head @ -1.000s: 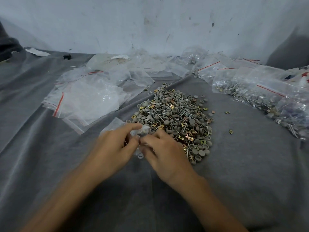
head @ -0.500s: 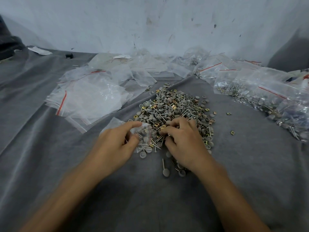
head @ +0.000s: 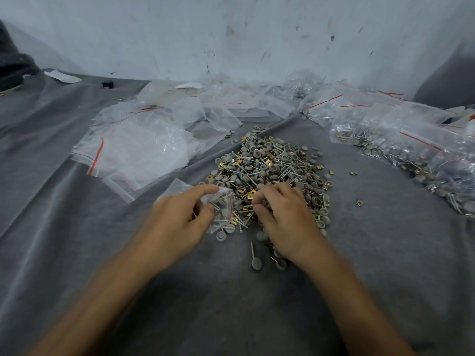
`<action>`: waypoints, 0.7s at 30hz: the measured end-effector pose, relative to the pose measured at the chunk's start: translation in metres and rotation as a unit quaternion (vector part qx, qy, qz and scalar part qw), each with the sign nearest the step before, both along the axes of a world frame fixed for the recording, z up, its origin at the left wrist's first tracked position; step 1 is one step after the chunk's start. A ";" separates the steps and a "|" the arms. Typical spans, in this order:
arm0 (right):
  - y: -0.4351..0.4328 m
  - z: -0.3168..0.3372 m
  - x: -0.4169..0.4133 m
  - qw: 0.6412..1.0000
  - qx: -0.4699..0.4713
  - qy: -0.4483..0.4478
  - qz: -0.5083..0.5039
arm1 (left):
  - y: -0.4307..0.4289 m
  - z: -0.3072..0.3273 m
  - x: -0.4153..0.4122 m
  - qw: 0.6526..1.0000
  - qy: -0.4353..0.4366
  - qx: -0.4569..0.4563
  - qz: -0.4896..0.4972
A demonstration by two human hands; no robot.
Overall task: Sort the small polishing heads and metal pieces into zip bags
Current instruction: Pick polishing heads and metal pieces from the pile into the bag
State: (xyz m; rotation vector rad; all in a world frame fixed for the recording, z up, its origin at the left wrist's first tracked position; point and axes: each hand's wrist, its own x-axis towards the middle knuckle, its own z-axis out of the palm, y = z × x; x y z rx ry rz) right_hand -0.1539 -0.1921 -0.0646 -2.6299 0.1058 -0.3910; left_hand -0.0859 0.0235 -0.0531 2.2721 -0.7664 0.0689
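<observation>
Right hand (head: 285,217) reached pile (head: 272,165); left fingers (head: 203,189) pinch bag (head: 224,204).

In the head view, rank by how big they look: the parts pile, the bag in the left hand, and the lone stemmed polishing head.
1. parts pile
2. bag, partly hidden by the left hand
3. stemmed polishing head

Left hand (head: 180,222) in pinching grip; right hand (head: 285,219) curled, palm down.

You have one view only: your head camera looks forward and down, close over the pile of parts (head: 270,168) on the grey cloth (head: 390,255), toward the wall (head: 231,34).
</observation>
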 end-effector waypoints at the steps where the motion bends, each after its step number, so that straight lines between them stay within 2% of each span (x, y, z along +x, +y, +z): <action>1: 0.001 0.002 -0.002 0.999 0.038 -0.010 0.008 | 0.000 0.000 0.000 1.000 0.001 0.002 0.000; 4: 0.010 0.007 -0.005 0.993 0.097 -0.024 0.059 | -0.001 0.001 -0.002 1.000 0.007 0.002 0.003; 7: 0.032 0.004 -0.006 0.992 0.070 -0.031 0.103 | -0.004 0.001 -0.004 1.000 0.007 0.001 -0.001; 11: 0.052 -0.005 -0.002 0.993 0.014 -0.043 0.105 | -0.003 0.001 -0.005 1.000 0.014 0.005 -0.010; 16: 0.038 0.001 -0.001 0.986 0.106 -0.074 0.101 | -0.001 0.000 -0.002 1.000 -0.002 -0.001 0.005; 19: 0.015 0.004 -0.003 0.996 0.045 -0.071 0.037 | -0.001 0.000 0.000 1.000 0.006 0.005 0.006; 21: 0.004 0.002 -0.005 1.000 -0.020 -0.014 0.012 | -0.001 0.000 -0.001 1.000 0.009 0.008 0.006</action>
